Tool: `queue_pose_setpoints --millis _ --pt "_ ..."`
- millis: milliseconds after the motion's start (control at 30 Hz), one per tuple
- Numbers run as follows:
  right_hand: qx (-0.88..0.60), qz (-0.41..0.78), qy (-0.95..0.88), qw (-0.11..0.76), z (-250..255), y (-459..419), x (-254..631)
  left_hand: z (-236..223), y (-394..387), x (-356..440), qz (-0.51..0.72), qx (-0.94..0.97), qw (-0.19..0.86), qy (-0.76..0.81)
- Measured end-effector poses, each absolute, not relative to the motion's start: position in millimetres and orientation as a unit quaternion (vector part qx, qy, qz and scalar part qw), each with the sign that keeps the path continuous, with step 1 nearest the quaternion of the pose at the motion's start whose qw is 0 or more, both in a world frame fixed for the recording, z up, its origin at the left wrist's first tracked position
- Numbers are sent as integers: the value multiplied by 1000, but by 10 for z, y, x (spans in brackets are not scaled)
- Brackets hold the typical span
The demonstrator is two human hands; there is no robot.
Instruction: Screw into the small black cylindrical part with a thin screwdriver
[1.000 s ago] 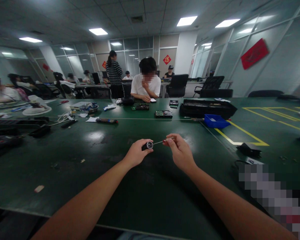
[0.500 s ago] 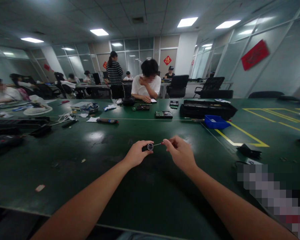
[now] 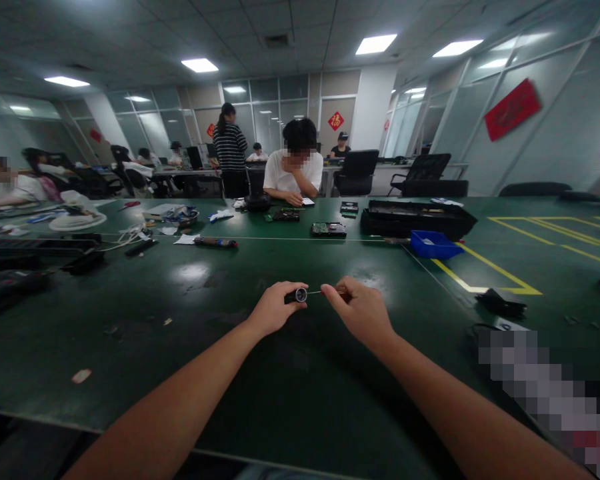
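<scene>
Holding a small black tube [image 3: 293, 296] and a screwdriver [image 3: 314, 292] close together

Near the middle of the frame, in the left hand [image 3: 271, 310]: the small black tube, pinched between thumb and fingers, round silver end showing. Just to the right, in the right hand [image 3: 364, 310]: the screwdriver, with fingers curled around its handle and its thin metal rod pointing left at the tube's right edge. Cannot tell if touching.

To do this well, pinch the tube hard enough to stop it wobbling. Hold the rod straight, push gently, and watch for a slip toward the left thumb.

Now count. Two hands, one tube, one screwdriver. On the green bench [image 3: 255, 400]: one blue tray [image 3: 437, 251], right of the middle; one long black case [image 3: 415, 224], behind that tray; at least three circuit boards [image 3: 329, 229], upper middle; two pale scraps [image 3: 81, 376], lower left. Across the bench, upper middle: one person [image 3: 290, 177] sitting.
</scene>
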State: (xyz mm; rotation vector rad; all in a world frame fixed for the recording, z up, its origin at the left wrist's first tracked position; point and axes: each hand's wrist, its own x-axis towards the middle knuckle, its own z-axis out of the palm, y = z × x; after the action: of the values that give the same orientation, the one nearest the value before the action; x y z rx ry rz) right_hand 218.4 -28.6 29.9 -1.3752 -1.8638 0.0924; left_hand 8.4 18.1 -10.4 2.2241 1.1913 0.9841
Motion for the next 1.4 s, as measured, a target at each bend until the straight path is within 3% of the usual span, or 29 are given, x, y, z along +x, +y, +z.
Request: queue_pose_setpoints --millis 300,533,1200,1400 --pt "-444 86 -807 380 322 -339 2166 -142 214 66 362 800 217 426" --pt "-528 117 -761 358 323 -311 2143 -140 203 71 365 800 217 424" --pt "-510 126 -733 432 300 -332 2101 -76 159 104 358 801 221 426" --pt "-556 133 -710 411 313 -314 2117 -68 146 103 360 802 220 422"
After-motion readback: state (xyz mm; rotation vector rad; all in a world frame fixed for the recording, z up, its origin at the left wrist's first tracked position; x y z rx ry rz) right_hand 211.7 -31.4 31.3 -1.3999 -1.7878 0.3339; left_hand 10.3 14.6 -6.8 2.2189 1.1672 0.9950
